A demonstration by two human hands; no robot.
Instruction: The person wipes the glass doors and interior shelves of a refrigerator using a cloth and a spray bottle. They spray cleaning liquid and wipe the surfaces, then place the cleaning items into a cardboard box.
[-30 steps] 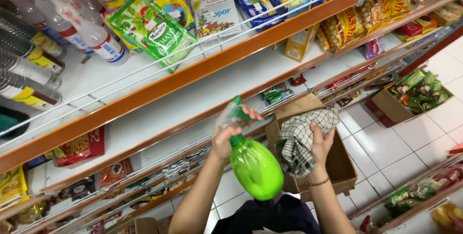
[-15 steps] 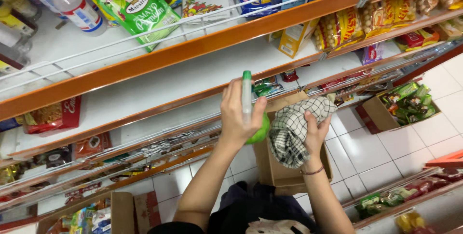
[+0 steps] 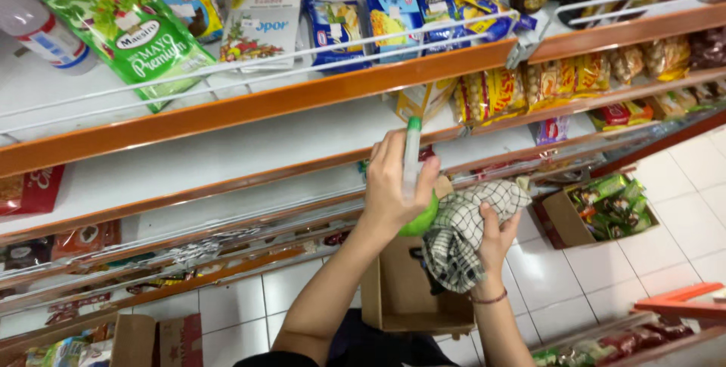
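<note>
Above the bare white shelf (image 3: 227, 155), an orange-edged shelf carries a green sauce pouch (image 3: 132, 30) and blue snack packs (image 3: 393, 19) behind a wire rail; an open cardboard box (image 3: 408, 299) sits below on the white tiled floor (image 3: 590, 291). The left hand (image 3: 393, 185) is wrapped tight around a green spray bottle (image 3: 414, 178), nozzle up toward the shelf. Just beside it, the right hand (image 3: 491, 242) grips a checked cloth (image 3: 465, 231).

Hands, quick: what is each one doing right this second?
Left hand: closed around a green spray bottle, nozzle raised toward the shelf.
Right hand: closed on a checked cloth.
</note>
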